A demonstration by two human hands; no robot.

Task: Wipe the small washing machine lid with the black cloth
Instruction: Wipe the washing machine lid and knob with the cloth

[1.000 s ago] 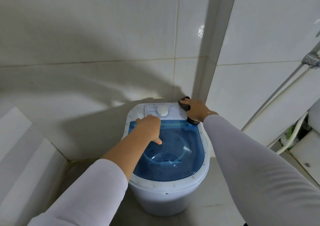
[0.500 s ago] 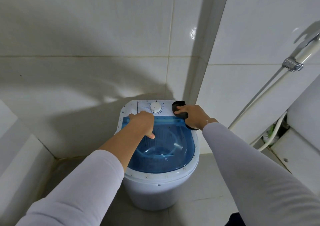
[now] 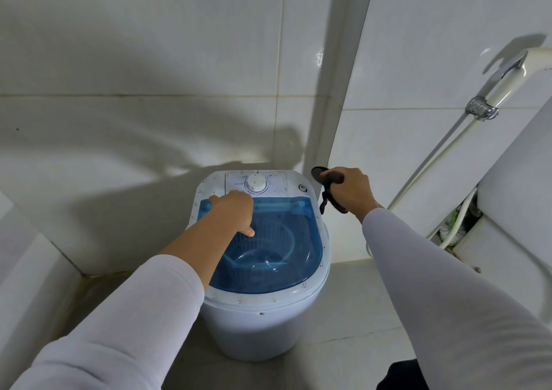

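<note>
A small white washing machine (image 3: 263,327) stands on the floor in the tiled corner. Its blue see-through lid (image 3: 286,258) is down, with a white dial (image 3: 256,183) on the panel behind it. My left hand (image 3: 236,213) rests on the lid's back left part, fingers curled onto the lid's far edge. My right hand (image 3: 349,191) is off the machine, just to the right of its back corner, and grips the bunched black cloth (image 3: 327,177), which hangs in the air beside the machine.
Tiled walls (image 3: 149,61) close in behind and to the right. A white hose with a chrome fitting (image 3: 481,110) runs down the right wall. A white fixture (image 3: 519,210) fills the right side. A white ledge (image 3: 27,270) lies at the left.
My right hand has lifted the black cloth off the machine's back right corner and moved it to the right, clear of the top. My left hand stays on the lid.
</note>
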